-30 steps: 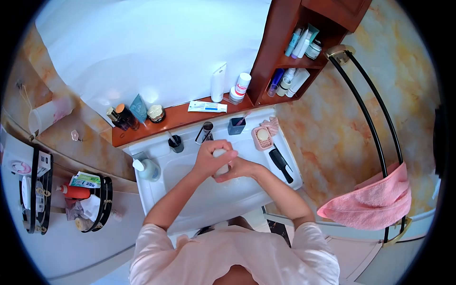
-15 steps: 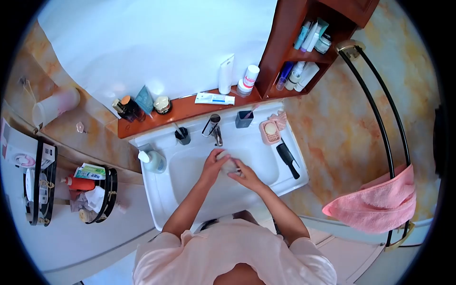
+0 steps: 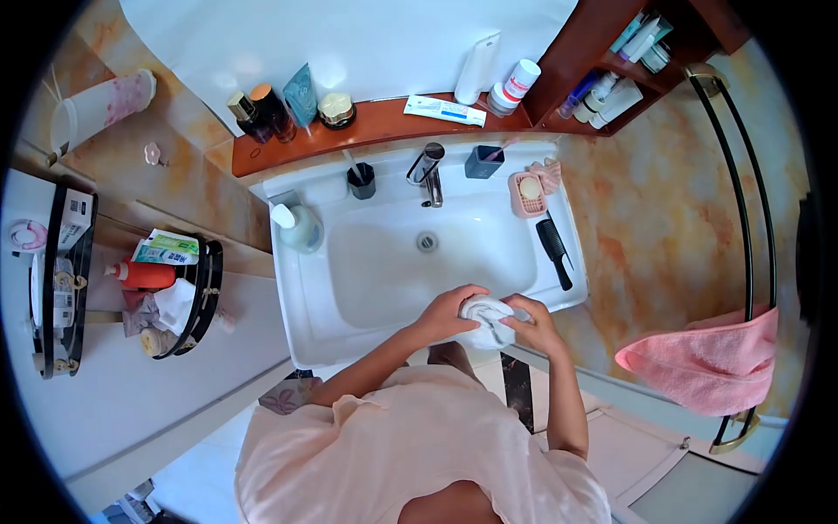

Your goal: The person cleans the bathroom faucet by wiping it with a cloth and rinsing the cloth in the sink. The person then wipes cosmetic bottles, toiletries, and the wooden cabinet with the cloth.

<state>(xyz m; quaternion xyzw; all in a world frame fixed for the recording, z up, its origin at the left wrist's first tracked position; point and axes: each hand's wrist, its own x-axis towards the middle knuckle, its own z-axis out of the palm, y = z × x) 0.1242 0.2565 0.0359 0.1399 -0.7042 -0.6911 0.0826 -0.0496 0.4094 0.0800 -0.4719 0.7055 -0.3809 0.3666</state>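
A bundled white cloth (image 3: 485, 321) with grey marks is held between my two hands, over the front edge of the white sink (image 3: 305, 339). My left hand (image 3: 447, 314) is closed on the cloth's left side. From the right, my right hand (image 3: 538, 328) grips it with thumb and fingers. Beyond my hands are the basin's drain (image 3: 427, 242) and a chrome faucet (image 3: 432, 175). Whether the cloth is one piece or several cannot be made out.
A soap bottle (image 3: 301, 229) stands on the sink's left; two dark cups, a pink soap dish (image 3: 527, 196) and a black comb (image 3: 553, 253) line its back and right. Toiletries sit on the brown shelf (image 3: 375, 131). A pink towel (image 3: 707, 360) hangs at right.
My hands have moved from over the basin near the faucet toward me and to the right. The white cloth stays between them and shows more clearly. The view has shifted.
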